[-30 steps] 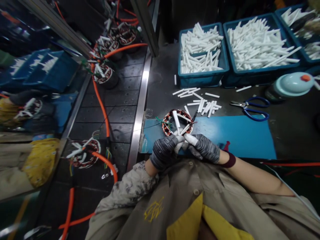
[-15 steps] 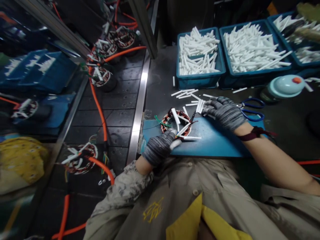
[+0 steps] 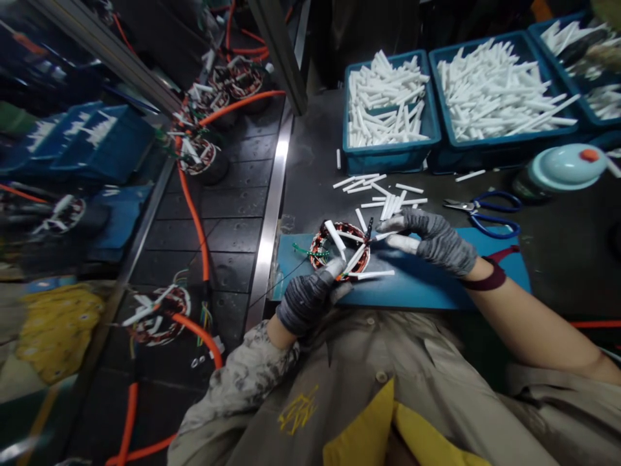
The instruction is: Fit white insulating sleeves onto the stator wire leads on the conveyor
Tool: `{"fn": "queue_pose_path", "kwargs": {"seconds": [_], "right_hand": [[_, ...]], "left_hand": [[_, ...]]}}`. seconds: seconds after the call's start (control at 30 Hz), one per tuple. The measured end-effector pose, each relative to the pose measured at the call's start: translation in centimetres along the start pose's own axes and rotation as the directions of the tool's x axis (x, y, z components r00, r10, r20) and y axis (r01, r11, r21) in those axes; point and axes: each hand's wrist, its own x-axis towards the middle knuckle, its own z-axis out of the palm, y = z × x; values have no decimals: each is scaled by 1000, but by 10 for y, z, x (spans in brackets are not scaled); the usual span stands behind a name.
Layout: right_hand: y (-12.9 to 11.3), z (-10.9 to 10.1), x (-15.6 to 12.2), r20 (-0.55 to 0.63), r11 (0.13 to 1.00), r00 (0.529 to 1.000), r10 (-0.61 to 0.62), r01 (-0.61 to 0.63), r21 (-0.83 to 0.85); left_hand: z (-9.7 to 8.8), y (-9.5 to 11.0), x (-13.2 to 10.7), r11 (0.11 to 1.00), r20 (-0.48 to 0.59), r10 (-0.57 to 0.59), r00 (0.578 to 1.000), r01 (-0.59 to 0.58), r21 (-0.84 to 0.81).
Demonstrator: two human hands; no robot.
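A wound copper coil ring [image 3: 317, 249], perhaps a motor stator, lies on a blue mat [image 3: 436, 275] with white sleeves and a green lead sticking out of it. My left hand [image 3: 313, 294], in a grey striped glove, is closed on the ring's near left edge. To the right, my right hand [image 3: 429, 243], gloved likewise, pinches a short white tube [image 3: 383, 236] between thumb and fingers. That tube's far end meets the dark wire lead [image 3: 369, 228] at the ring's right side; whether the wire is inside it I cannot tell.
Loose white tubes [image 3: 361, 183] lie beyond the mat. Blue bins [image 3: 392, 155] full of tubes stand at the back. Blue-handled cutters [image 3: 492, 210] and a light-blue lidded bottle [image 3: 565, 168] are on the right. Left of a metal rail [image 3: 272, 213], more coils [image 3: 160, 314] and orange cables [image 3: 191, 217] sit on a slatted conveyor.
My right hand has drawn back from the pile of loose tubes to the ring's right side, with one tube in its fingers. The left hand keeps its hold on the ring.
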Motion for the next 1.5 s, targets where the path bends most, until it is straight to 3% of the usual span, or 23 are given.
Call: {"fn": "queue_pose_path", "kwargs": {"seconds": [0.17,0.3,0.37,0.5,0.63,0.73,0.83,0.93,1.03,1.17,1.27,1.37,1.43,1.5], "right_hand": [[0,-11,21,236,998,970,-53,55,-3],[-10,0,38,538,999,842,47,-38,-28],[-16,13,44,597,994,797,90,-30,-109],[-24,31,47,503,922,854,129,83,-377],[-28,22,36,431,882,897,98,123,-456],[-24,18,24,311,890,948,74,77,-449],[-18,25,12,172,925,980,104,-32,-379],[-14,29,6,115,952,985,130,-92,-293],[-13,20,5,155,955,986,68,-19,-297],[-18,11,13,156,833,987,30,61,-550],[-25,22,21,185,725,968,169,5,-689],[-32,38,25,76,614,969,235,-88,-784],[-34,40,24,44,591,974,221,-98,-801],[-33,33,17,27,628,979,201,-108,-771]], "left_hand": [[-6,-3,8,997,90,65,994,-69,43],[-8,-6,17,992,136,111,984,-118,42],[-6,-5,21,993,176,105,979,-113,40],[-4,2,25,994,220,56,974,-75,79],[-4,5,20,993,134,50,990,-64,102],[-4,5,15,986,114,-37,993,17,167],[-2,5,17,979,179,-89,980,52,198],[-2,5,29,977,289,-112,951,51,209],[-6,5,41,983,377,-99,921,31,183],[-6,4,46,989,414,-63,908,2,145],[-1,5,45,988,423,-85,902,22,152],[-2,8,43,991,429,-95,898,44,126],[-7,8,42,991,421,-88,903,38,125],[-13,6,39,991,383,-59,922,9,131]]}}
